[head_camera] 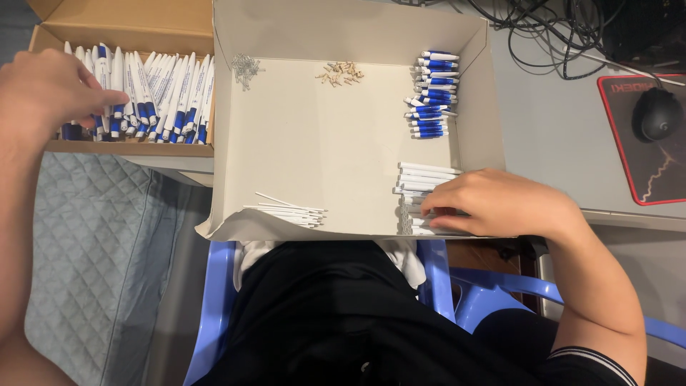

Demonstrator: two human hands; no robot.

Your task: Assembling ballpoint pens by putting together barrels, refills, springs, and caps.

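So the white pen barrels are stacked in the near right corner of the shallow cardboard tray, and the right hand is lying palm-down right on top of them, fingers curled into the pile. Can't tell if it's actually pinching one or just resting there, the fingertips are buried in the stack.

Over on the other side, the left hand is reaching into the brown cardboard box that sits just beside the tray, fingers bent down onto the row of finished white and blue pens. It's touching them, but whether it has one gripped is hidden by the hand itself.

Rest of the tray: a heap of blue and white pen tips along the right wall, a little scatter of tan small parts near the back, a cluster of tiny metal springs in the back left corner, and thin white refill tubes by the front edge.

Further out there's a black mouse on a red-edged mouse pad, tangled black cables, a blue plastic chair and a grey quilted cover
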